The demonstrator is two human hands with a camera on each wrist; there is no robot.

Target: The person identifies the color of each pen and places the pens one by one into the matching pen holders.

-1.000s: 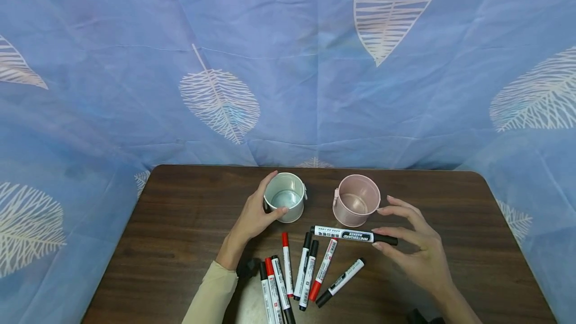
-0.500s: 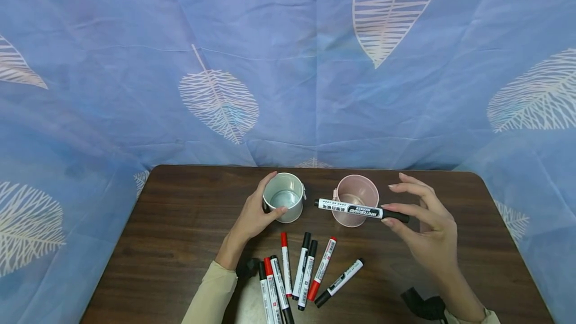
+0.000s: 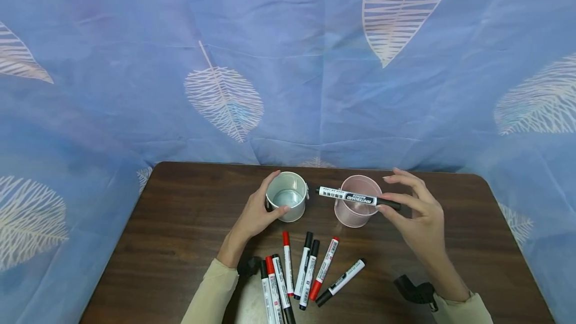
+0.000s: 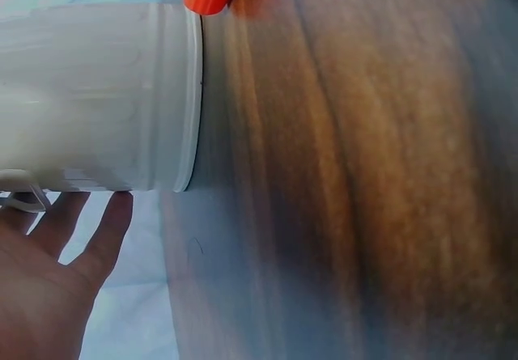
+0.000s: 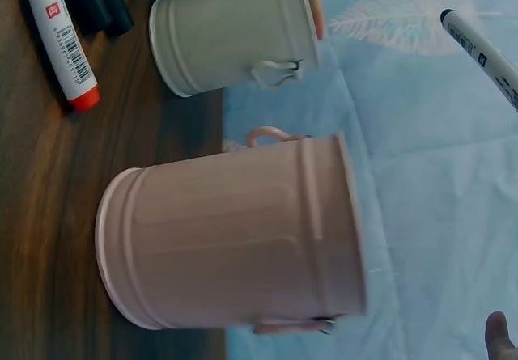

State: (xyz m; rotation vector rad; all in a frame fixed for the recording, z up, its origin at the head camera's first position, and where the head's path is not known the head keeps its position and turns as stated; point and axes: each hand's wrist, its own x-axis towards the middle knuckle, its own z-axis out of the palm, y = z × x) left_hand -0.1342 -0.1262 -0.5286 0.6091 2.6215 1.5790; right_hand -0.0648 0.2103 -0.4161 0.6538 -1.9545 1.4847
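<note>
My left hand (image 3: 255, 216) holds a small pale green metal bucket (image 3: 294, 213) around its left side, with the thumb at the front rim. The left wrist view shows this bucket (image 4: 89, 93) close up, standing on the table. Between thumb and fingertips, my right hand (image 3: 420, 214) pinches a whiteboard marker (image 3: 346, 195) by its black-capped end. It lies nearly level, crossing over the mouth of a pink metal bucket (image 3: 353, 217). In the right wrist view the marker (image 5: 486, 57) shows apart from the pink bucket (image 5: 235, 239), beyond its rim.
Several red and black markers (image 3: 310, 274) lie loose on the dark wooden table (image 3: 180, 234), in front of the two buckets. A blue cloth (image 3: 288, 89) with white leaf prints hangs behind the table's back edge.
My right hand has carried the marker up and back from in front of the pink bucket to over its mouth, lately shifting a little left. The left hand stays on the green bucket.
</note>
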